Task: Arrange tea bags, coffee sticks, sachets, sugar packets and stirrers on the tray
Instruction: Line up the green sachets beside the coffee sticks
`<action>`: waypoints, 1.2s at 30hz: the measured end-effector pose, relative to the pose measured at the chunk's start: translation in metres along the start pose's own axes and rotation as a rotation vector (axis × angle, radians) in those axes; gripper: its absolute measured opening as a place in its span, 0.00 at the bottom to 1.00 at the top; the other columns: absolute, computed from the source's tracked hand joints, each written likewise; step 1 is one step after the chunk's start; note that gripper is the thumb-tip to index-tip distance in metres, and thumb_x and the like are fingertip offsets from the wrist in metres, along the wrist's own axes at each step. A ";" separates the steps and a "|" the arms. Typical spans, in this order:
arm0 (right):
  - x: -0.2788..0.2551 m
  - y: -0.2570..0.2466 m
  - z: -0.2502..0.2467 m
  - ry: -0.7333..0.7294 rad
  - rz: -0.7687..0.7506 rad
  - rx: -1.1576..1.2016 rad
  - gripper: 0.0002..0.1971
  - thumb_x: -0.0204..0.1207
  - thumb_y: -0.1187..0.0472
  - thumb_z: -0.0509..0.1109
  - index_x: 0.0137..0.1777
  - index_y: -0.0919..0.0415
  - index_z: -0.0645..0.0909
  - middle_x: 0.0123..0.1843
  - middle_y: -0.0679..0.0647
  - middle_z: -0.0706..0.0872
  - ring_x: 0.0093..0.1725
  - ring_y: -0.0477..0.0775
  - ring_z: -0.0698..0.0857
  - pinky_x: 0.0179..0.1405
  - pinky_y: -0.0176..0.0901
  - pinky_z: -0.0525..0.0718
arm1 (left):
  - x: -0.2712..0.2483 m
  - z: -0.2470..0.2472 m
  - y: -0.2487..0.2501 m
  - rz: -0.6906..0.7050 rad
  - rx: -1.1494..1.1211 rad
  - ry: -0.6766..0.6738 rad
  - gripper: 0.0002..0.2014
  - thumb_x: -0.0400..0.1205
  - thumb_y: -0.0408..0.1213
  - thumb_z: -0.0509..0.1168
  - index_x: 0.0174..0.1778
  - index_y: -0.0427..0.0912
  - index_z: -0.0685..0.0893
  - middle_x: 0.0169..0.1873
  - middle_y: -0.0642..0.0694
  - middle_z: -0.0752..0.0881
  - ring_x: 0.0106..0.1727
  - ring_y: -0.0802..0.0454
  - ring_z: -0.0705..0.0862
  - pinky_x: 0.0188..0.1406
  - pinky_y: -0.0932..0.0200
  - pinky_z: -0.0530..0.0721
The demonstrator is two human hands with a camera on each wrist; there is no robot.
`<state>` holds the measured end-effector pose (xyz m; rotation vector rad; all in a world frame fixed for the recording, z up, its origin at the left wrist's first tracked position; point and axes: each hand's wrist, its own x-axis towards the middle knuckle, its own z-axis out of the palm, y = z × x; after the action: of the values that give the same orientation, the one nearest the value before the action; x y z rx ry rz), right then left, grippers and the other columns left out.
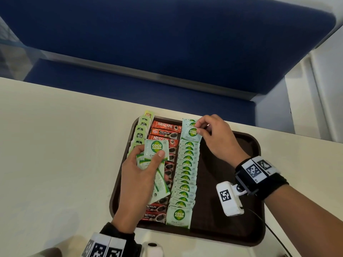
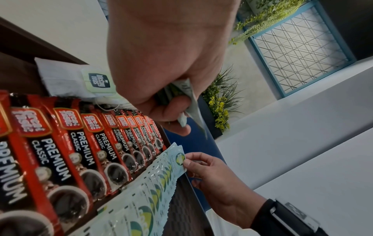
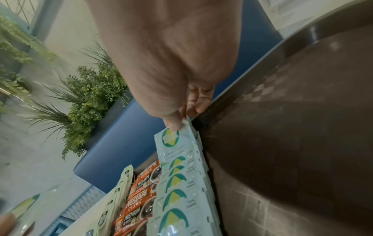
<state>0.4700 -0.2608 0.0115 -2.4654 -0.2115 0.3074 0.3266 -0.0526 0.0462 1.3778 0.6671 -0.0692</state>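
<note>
A dark brown tray (image 1: 232, 182) lies on the table. Green-tagged tea bags (image 1: 141, 129) run down its left edge, red coffee sticks (image 1: 165, 129) fill the middle column, and pale Coco Natura sugar packets (image 1: 185, 175) overlap in a third column. My left hand (image 1: 141, 173) grips a bunch of sachets and sugar packets (image 1: 156, 151) above the coffee sticks (image 2: 84, 151). My right hand (image 1: 213, 134) pinches the sugar packet (image 1: 192, 131) at the far end of the column (image 3: 175, 140), thumb on its right edge.
The right part of the tray (image 3: 302, 127) is bare brown surface. A cream table (image 1: 55, 154) spreads to the left. A blue padded bench (image 1: 167, 43) stands beyond the far edge. Green plants (image 3: 95, 89) appear in the wrist views.
</note>
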 end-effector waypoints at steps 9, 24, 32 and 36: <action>0.000 0.000 0.000 0.045 0.001 0.020 0.05 0.88 0.60 0.74 0.59 0.49 0.85 0.59 0.47 0.80 0.52 0.37 0.81 0.43 0.21 0.76 | 0.004 0.004 -0.002 -0.003 0.019 0.005 0.12 0.85 0.44 0.78 0.63 0.53 0.87 0.49 0.45 0.97 0.37 0.43 0.97 0.38 0.45 0.94; -0.053 -0.031 -0.010 -0.194 0.188 0.743 0.11 0.85 0.58 0.78 0.65 0.55 0.91 0.55 0.57 0.94 0.45 0.52 0.88 0.50 0.47 0.92 | 0.012 0.026 0.009 0.003 -0.005 -0.146 0.09 0.87 0.44 0.75 0.61 0.50 0.87 0.45 0.41 0.97 0.28 0.41 0.92 0.31 0.48 0.93; -0.043 -0.009 -0.019 -0.023 0.236 0.673 0.08 0.85 0.67 0.77 0.60 0.57 0.88 0.53 0.52 0.96 0.50 0.50 0.95 0.51 0.42 0.93 | 0.016 0.022 -0.001 0.035 0.064 -0.095 0.07 0.87 0.43 0.76 0.57 0.48 0.89 0.45 0.41 0.97 0.27 0.40 0.93 0.21 0.58 0.85; -0.024 0.006 -0.016 0.110 0.187 0.506 0.05 0.86 0.65 0.77 0.56 0.55 0.85 0.50 0.50 0.95 0.49 0.54 0.94 0.51 0.49 0.95 | 0.018 0.014 -0.008 0.042 0.089 -0.045 0.06 0.85 0.46 0.77 0.55 0.54 0.90 0.49 0.45 0.97 0.43 0.37 0.96 0.43 0.41 0.95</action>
<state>0.4515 -0.2807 0.0241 -1.9927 0.1331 0.2645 0.3435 -0.0612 0.0309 1.4711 0.6027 -0.0972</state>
